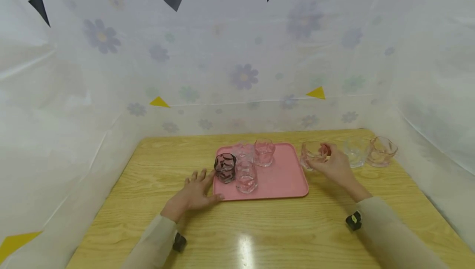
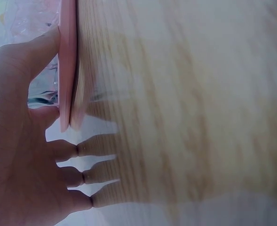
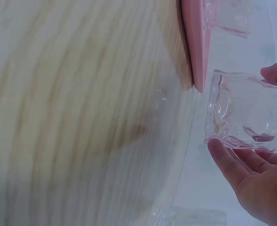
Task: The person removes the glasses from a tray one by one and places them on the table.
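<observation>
My right hand [image 1: 335,169] grips a pink-tinted clear glass [image 1: 311,153] just right of the pink tray [image 1: 278,182]. In the right wrist view, thumb and fingers clasp the sides of this glass [image 3: 241,110]. With fingers spread, my left hand [image 1: 195,191] rests at the tray's left edge; in the left wrist view its thumb lies against the tray's rim [image 2: 68,70]. On the tray's left half stand a dark purple glass [image 1: 225,168], a clear pinkish glass [image 1: 246,177] in front, another clear glass [image 1: 243,152] behind, and a pink glass [image 1: 264,152].
Right of my right hand stand a clear glass [image 1: 355,152] and a pinkish glass [image 1: 381,152], side by side. The wooden table [image 1: 278,232] is enclosed by white flowered sheeting [image 1: 208,67] at the back and both sides.
</observation>
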A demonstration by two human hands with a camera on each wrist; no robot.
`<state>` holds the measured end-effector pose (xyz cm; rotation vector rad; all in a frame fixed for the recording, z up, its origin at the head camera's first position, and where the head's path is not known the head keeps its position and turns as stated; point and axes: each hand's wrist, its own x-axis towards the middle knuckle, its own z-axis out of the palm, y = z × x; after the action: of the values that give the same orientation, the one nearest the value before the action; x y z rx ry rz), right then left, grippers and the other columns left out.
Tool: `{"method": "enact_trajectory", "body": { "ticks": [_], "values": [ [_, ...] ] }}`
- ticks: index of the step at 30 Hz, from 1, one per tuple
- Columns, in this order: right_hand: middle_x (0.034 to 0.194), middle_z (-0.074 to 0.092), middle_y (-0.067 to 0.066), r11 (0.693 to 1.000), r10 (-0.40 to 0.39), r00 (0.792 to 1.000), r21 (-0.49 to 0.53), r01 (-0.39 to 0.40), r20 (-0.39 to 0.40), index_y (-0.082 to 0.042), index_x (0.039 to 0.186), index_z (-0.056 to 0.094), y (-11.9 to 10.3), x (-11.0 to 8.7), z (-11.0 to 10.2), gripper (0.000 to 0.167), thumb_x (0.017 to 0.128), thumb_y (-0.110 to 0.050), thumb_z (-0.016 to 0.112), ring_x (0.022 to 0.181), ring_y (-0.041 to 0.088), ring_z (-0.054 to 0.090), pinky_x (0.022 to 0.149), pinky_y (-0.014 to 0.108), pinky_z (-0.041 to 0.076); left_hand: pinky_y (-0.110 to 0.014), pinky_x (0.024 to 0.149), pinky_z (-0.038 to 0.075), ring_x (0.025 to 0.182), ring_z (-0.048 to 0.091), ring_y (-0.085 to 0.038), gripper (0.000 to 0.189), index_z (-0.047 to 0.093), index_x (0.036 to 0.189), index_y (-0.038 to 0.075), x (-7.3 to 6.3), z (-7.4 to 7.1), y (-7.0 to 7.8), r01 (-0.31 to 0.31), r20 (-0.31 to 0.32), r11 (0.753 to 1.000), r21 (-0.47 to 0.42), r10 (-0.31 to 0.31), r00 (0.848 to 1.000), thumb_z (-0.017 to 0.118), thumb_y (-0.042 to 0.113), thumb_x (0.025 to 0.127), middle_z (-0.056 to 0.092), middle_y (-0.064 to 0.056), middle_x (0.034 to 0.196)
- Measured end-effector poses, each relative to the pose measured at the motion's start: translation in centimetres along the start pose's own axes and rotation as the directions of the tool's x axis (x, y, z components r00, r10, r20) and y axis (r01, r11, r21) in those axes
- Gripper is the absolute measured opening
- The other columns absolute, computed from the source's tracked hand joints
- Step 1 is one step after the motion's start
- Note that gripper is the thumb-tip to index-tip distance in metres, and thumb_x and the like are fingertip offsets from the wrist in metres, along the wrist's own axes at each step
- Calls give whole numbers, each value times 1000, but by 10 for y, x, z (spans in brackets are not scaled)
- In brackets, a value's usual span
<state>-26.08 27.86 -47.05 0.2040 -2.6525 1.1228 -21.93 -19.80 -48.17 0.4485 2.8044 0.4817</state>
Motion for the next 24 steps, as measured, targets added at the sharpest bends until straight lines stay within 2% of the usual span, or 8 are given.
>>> {"method": "enact_trajectory", "body": {
  "ticks": [2,4,10,14,19,24],
  "values": [
    [130,61,29,1000,21,1000,5,-21,10,11,152,42,3,0,-4,89,92,-42,81,115,40,62,88,51,58,-78,124,7,158,8,-59,98,18,171,20,0,0,0,-2,-2,1000,0,2,1000,58,71,97,15,-29,173],
    [132,59,29,999,43,999,11,-43,14,11,153,40,6,0,-7,92,92,-45,80,118,41,60,90,53,57,-78,124,8,158,8,-59,98,18,171,20,0,0,-1,-3,-2,1000,2,3,1000,58,70,97,16,-29,173],
    [131,59,29,998,62,998,10,-62,0,10,153,40,13,1,-15,93,91,-45,82,116,38,59,86,42,55,-78,124,8,158,7,-59,98,18,171,20,-1,0,0,-1,4,1000,4,1,1000,59,70,97,15,-29,174],
    [127,60,30,998,55,998,-12,-56,-30,12,150,42,19,1,-17,90,91,-43,82,109,38,61,82,40,55,-79,123,8,158,8,-60,98,19,171,19,-1,0,0,-6,1,1000,0,6,1000,59,70,97,16,-30,173],
    [123,61,31,996,70,996,-43,-73,-58,14,150,43,25,0,-19,90,92,-44,81,100,37,64,79,43,56,-78,124,8,158,7,-59,98,19,171,20,-1,0,0,4,6,1000,1,-4,1000,58,71,97,15,-29,174],
    [117,62,28,992,101,991,-63,-106,-83,15,150,41,27,-2,-20,93,92,-45,80,87,30,66,72,39,55,-78,124,8,158,7,-59,98,20,171,19,-2,-1,1,3,4,1000,-6,-3,1000,59,70,97,16,-29,173]
  ]
}}
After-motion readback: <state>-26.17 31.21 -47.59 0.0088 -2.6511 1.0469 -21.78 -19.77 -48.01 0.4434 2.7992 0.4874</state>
